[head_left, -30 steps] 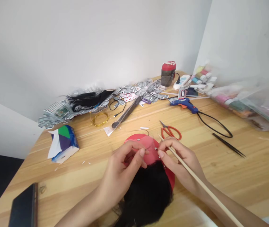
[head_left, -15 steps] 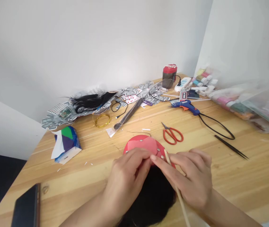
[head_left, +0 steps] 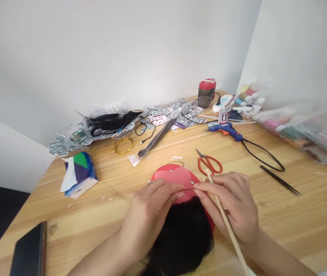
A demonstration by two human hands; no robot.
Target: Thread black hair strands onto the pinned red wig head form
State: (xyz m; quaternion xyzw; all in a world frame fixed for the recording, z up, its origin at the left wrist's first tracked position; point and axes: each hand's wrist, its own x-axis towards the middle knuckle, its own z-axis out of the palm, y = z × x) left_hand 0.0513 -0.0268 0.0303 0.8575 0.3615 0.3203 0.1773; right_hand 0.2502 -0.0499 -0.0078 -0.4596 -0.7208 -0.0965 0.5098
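A round red paper piece [head_left: 175,176] with small silver studs lies on the wooden table [head_left: 295,222]. A mass of black hair [head_left: 180,237] covers its near half. My left hand [head_left: 148,214] presses down on the hair's upper edge, fingers curled together against the red piece. My right hand [head_left: 232,207] meets it from the right, fingertips pinched at the hair line. A thin wooden stick [head_left: 226,222] runs under the right hand's fingers and slants toward me.
Red-handled scissors [head_left: 209,164] lie just beyond the hands. A blue glue gun [head_left: 226,129] with a black cord, black tweezers [head_left: 280,180], gold wire coil [head_left: 123,145], a colored paper pack [head_left: 79,172], a phone [head_left: 28,253] and scattered small cards sit around. Bags of supplies fill the right.
My right hand has turned, swinging the stick from a long slant to a steeper one. Both hands' fingertips stay at the hair's edge on the red piece.
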